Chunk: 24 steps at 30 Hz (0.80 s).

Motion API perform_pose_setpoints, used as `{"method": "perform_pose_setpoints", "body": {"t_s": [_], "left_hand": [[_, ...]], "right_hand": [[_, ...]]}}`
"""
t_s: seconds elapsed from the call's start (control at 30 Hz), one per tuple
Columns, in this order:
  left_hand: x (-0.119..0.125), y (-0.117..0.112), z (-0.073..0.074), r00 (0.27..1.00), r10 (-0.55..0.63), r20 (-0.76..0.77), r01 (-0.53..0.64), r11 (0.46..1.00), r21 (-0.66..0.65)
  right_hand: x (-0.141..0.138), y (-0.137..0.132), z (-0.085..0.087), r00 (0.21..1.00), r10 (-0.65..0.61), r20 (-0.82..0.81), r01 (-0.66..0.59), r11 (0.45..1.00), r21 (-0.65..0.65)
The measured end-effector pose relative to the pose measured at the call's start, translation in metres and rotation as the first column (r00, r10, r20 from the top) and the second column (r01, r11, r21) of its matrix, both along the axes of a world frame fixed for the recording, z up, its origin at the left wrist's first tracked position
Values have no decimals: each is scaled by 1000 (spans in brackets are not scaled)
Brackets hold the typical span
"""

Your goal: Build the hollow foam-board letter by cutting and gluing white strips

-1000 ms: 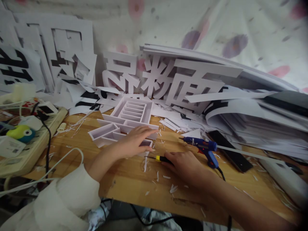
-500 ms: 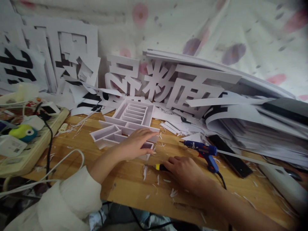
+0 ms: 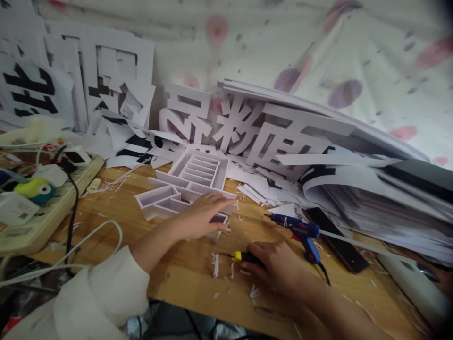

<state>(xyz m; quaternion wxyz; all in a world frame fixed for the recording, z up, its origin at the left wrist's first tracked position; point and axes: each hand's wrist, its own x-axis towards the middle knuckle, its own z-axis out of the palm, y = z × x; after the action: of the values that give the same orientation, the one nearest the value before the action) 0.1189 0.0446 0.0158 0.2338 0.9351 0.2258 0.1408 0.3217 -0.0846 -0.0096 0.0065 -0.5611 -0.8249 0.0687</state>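
My left hand (image 3: 203,215) lies over the lower right part of a white foam-board letter (image 3: 161,193) with raised walls, its fingers stretched out and its thumb spread apart. The palm hides some of the letter. My right hand (image 3: 274,264) is closed round the black handle of a utility knife (image 3: 236,256) with a yellow front end. The knife lies low over the wood, its thin tip pointing left, just below the letter. To the right of the letter rests a blue hot glue gun (image 3: 295,225), with a white glue stick out of its back.
Finished white letters (image 3: 235,123) lean at the back against a flowered cloth. A black phone (image 3: 336,241) and a stack of white sheets (image 3: 361,189) lie at right. At left is a power strip (image 3: 53,212) with plugs and cables. White scraps litter the wooden table (image 3: 187,278).
My right hand has shifted slightly down, and its thumb now shows below the knife handle. My left hand stays over the letter. The whole view has moved slightly.
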Motion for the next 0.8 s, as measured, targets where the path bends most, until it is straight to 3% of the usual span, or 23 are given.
{"method": "perform_pose_setpoints", "body": {"t_s": [0.2,0.3,0.37,0.43,0.53,0.7,0.8], "left_hand": [[-4,-2,-7,985,-15,170,7,999,46],[-14,-14,-9,919,85,385,-100,995,19],[-23,-26,-11,852,204,482,-193,979,-73],[-31,-39,-16,812,328,484,-254,944,-213],[-35,-57,-25,811,420,407,-275,888,-368],[-24,-71,-32,806,483,341,-244,797,-552],[-21,-72,-30,812,493,314,-241,772,-588]], "right_hand": [[0,-3,7,993,-95,-75,96,995,8],[-2,-5,10,976,-149,-159,157,987,44],[-3,-5,9,961,-162,-225,179,982,55],[-4,-6,7,946,-172,-275,195,979,58],[-6,-5,6,934,-177,-309,204,977,58],[-9,-6,6,936,-160,-315,194,978,81],[-10,-7,6,938,-156,-310,195,976,100]]}}
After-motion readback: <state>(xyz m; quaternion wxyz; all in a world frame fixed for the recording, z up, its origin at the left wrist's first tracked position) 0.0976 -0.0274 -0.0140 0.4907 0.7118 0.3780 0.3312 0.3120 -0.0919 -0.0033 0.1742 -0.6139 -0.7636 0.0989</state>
